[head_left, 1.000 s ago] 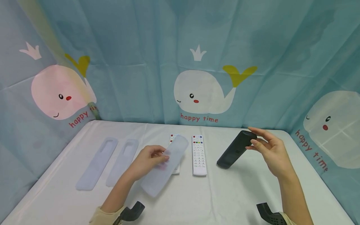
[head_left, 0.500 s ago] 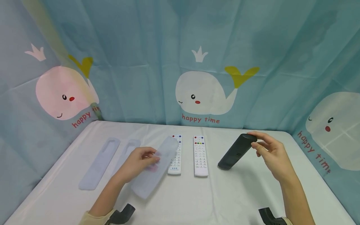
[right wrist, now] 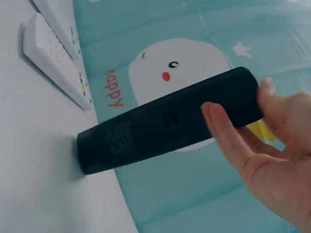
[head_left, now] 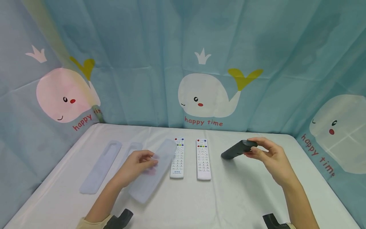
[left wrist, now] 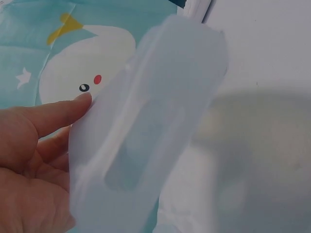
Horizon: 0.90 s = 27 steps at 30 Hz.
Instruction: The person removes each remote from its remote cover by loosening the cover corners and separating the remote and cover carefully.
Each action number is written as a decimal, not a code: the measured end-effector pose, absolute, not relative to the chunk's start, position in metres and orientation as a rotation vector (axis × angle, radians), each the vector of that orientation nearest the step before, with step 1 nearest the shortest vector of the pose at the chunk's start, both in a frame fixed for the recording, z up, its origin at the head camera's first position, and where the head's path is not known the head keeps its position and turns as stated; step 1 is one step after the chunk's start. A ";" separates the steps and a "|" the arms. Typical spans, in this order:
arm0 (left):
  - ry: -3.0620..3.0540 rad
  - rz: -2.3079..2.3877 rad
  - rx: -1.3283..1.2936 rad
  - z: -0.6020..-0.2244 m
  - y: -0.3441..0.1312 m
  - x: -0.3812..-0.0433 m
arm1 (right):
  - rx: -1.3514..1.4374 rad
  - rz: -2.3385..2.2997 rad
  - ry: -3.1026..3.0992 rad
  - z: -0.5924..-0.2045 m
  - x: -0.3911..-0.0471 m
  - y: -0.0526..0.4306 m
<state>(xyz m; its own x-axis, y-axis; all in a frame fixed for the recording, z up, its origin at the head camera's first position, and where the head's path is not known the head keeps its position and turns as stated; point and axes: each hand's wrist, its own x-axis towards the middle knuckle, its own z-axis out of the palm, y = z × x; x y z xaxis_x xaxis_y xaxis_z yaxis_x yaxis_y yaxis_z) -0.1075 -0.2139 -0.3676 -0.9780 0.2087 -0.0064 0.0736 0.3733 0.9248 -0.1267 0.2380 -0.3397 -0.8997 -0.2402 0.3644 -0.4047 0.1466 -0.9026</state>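
My left hand (head_left: 135, 167) pinches a translucent silicone remote cover (head_left: 152, 173) by its long edge and holds it tilted. A long opening shows in the cover's face in the left wrist view. At the right, my right hand (head_left: 270, 159) grips the upper end of a black remote control (right wrist: 170, 121) between thumb and fingers. The remote leans, its far end down at the white tabletop and its back with a small label facing the right wrist camera. Between the hands lie two white remotes: one (head_left: 178, 162) partly overlapped by the cover, the other (head_left: 203, 159) just right of it.
Two more translucent covers lie on the left of the table, one (head_left: 100, 168) in full view and one (head_left: 133, 147) mostly hidden behind my left hand. A blue curtain (head_left: 137, 95) with printed whales rises along the back and side edges of the white tablecloth (head_left: 194, 203).
My left hand has carried the cover to the left, uncovering more of the white remote behind it. My right hand has lowered the black remote's raised end, so it leans flatter.
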 end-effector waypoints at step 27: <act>2.596 1.696 -0.026 -0.389 -0.224 -0.110 | 0.096 1.833 -2.708 -0.379 -0.132 0.225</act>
<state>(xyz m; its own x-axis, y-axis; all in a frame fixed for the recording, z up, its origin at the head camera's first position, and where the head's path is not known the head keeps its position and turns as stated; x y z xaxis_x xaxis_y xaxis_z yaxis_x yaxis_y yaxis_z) -0.1103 -0.2241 -0.3891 -0.9990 0.0078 -0.0430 -0.0362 0.4020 0.9149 -0.1316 0.2253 -0.3788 -0.9899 -0.1207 -0.0742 0.0240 0.3731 -0.9275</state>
